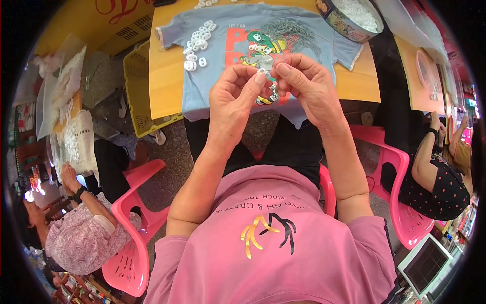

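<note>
Above the near edge of the table, my hands are raised close together. My left hand (234,99) pinches a small white plastic piece (261,72) between thumb and forefinger. Just beside it, my right hand (310,88) has its thumb and forefinger pressed together; whatever is between them is too small to make out. A short shiny metal piece (274,93) shows below the fingertips. Beyond my left hand, several white two-holed plastic pieces (202,43) lie on a grey-blue T-shirt (202,91). A heap of thin grey metal pieces (288,33) rests on the shirt's printed middle.
The shirt covers much of a wooden table (164,96). A round tin (349,30) of white pieces stands at its far right corner. A yellow crate (152,86) is at left. Pink chairs (134,243) with seated people flank me on both sides.
</note>
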Available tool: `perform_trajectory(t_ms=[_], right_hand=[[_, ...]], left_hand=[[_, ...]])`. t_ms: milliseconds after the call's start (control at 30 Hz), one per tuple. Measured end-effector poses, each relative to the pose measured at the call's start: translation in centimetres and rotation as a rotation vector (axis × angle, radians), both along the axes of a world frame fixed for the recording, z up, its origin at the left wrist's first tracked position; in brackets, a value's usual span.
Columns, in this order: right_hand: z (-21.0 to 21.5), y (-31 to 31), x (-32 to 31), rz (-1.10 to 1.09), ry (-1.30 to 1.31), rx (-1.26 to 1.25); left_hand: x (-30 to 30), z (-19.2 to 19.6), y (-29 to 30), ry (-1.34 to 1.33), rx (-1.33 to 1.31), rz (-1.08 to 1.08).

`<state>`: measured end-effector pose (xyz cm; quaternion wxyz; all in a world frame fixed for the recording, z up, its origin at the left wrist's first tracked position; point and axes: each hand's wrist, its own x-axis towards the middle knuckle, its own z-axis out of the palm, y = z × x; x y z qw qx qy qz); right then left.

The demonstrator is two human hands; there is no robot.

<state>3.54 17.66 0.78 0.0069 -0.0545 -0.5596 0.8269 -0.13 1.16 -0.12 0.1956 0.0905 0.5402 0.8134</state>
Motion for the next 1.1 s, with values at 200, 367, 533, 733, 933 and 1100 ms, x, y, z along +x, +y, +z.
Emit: perform_trajectory(t_ms=[200, 367, 533, 733, 933, 1100], right_hand=[[0.5, -1.0, 0.3, -0.006, -0.036, -0.018], [0.3, -1.3, 0.4, -0.012, -0.001, -0.053], [0.3, -1.6, 0.4, -0.046, -0.006, -0.054], [0.4, -1.9, 0.5, -0.053, 0.032, 0.013], [0.7, -2.4, 0.6, -0.081, 0.037, 0.011], [0.7, -2.8, 0.7, -0.093, 0.062, 0.033]], left_hand=[[0.4, 0.8, -0.3, 0.043, 0.029, -0.005], [0.6, 1.3, -0.5, 0.051, 0.014, -0.007], [0.8, 1.5, -0.5, 0.062, 0.037, 0.007], [0.8, 1.5, -0.7, 0.078, 0.036, 0.007], [1.0, 1.7, -0.7, 0.094, 0.013, 0.025], [1.1, 1.7, -0.6, 0.129, 0.019, 0.040]])
